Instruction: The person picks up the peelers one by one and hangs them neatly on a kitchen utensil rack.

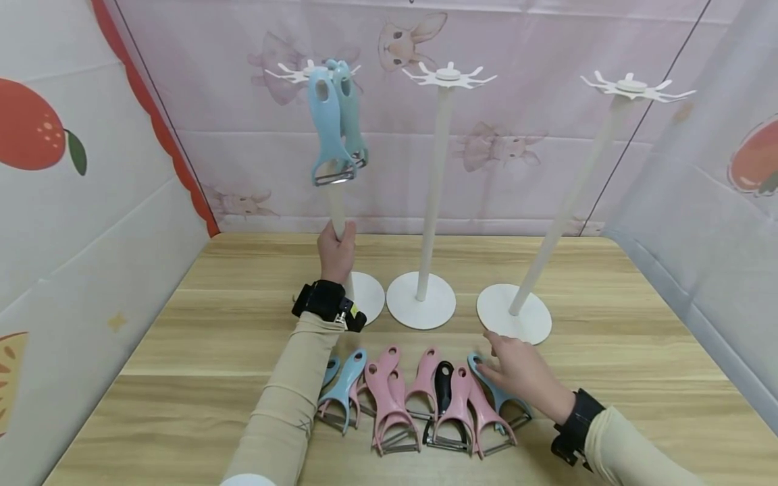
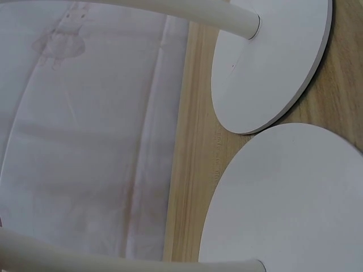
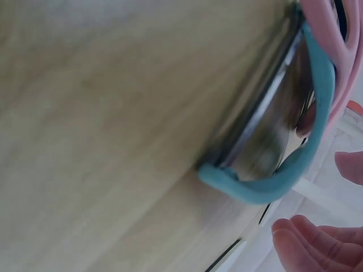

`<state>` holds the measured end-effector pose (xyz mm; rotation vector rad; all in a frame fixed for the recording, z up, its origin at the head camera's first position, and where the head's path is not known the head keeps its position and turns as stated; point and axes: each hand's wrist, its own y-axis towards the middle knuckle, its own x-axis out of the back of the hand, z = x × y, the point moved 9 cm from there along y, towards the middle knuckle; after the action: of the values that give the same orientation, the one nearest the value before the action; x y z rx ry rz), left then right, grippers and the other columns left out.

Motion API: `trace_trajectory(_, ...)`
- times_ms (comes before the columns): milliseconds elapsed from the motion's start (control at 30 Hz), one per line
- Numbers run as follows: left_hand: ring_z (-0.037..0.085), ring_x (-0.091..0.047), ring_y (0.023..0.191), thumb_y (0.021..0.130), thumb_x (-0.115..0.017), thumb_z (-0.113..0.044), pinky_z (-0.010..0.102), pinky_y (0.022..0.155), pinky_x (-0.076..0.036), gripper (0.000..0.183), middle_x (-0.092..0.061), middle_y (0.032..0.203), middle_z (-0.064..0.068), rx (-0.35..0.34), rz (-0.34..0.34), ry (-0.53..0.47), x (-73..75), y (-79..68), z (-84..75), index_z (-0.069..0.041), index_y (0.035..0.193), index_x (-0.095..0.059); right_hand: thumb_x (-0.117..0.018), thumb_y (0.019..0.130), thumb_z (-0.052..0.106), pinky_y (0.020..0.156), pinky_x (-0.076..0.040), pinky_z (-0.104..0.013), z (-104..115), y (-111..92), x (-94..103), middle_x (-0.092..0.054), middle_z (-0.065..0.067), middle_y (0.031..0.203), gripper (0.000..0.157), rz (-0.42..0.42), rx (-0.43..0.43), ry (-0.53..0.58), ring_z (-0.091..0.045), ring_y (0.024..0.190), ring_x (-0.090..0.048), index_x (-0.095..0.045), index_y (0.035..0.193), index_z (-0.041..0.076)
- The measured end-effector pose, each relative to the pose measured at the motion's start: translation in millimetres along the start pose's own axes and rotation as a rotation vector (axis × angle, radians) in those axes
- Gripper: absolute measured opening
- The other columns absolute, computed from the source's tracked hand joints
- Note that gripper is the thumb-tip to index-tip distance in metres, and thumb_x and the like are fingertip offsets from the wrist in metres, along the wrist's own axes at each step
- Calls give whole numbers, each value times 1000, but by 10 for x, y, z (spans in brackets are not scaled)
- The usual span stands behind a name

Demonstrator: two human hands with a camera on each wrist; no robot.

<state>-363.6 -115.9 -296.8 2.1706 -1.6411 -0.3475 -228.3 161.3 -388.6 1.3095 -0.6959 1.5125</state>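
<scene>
Left hand [image 1: 337, 255] has its fingers round the leftmost stand [image 1: 336, 206], probably so it won't wobble, while the right hand's [image 1: 523, 370] are loose, just by the rightmost blue peeler [image 1: 500, 397] on the desk [image 1: 182, 351].

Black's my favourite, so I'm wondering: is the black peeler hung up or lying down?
Lying down. The black peeler is on the table among pink peelers; only bluish peelers hang from the left stand.
</scene>
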Motion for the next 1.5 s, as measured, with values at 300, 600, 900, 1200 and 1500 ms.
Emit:
trace_trajectory(300, 5, -33, 45, 92, -50, -8, 23, 47, -25, 32, -36, 53, -2, 11, 5, -5, 0, 6, 23, -10, 63, -36, -74, 74, 20, 46, -38, -24, -15, -27, -46, -53, 0, 65, 47, 72, -21, -18, -9, 52, -46, -56, 106, -8)
trace_trajectory(600, 4, -34, 45, 92, -49, -7, 22, 47, -26, 31, -38, 54, -1, 19, 12, -8, -4, -6, 19, -9, 64, -36, -73, 74, 19, 43, -25, -20, -42, -86, -197, -38, 4, 56, 27, 195, -61, 3, -8, 48, -35, -61, 87, -1)
trace_trajectory(900, 4, -34, 46, 93, -48, -8, 23, 48, -27, 30, -38, 55, -2, 24, 19, -10, -14, -10, 13, -10, 65, -37, -72, 73, 14, 44, -23, -20, -53, -71, -186, -36, 2, 55, 19, 185, -100, 26, -9, 48, -34, -60, 80, 2)
trace_trajectory(1200, 4, -32, 44, 92, -47, -5, 22, 47, -27, 32, -36, 53, -2, 13, 33, -19, -11, -12, -40, -8, 63, -36, -70, 73, 13, 41, -31, -23, -26, 47, 32, -41, 2, 56, 22, 51, -42, 0, -11, 48, -39, -60, 88, -1)
trace_trajectory(1500, 5, -32, 43, 91, -48, -3, 22, 45, -25, 34, -36, 51, -3, 13, 18, -49, -10, 12, -5, -9, 60, -36, -66, 76, 11, 38, -26, -20, 167, 270, 333, -35, 8, 50, 12, -113, 81, 41, -3, 42, -31, -55, 77, 7)
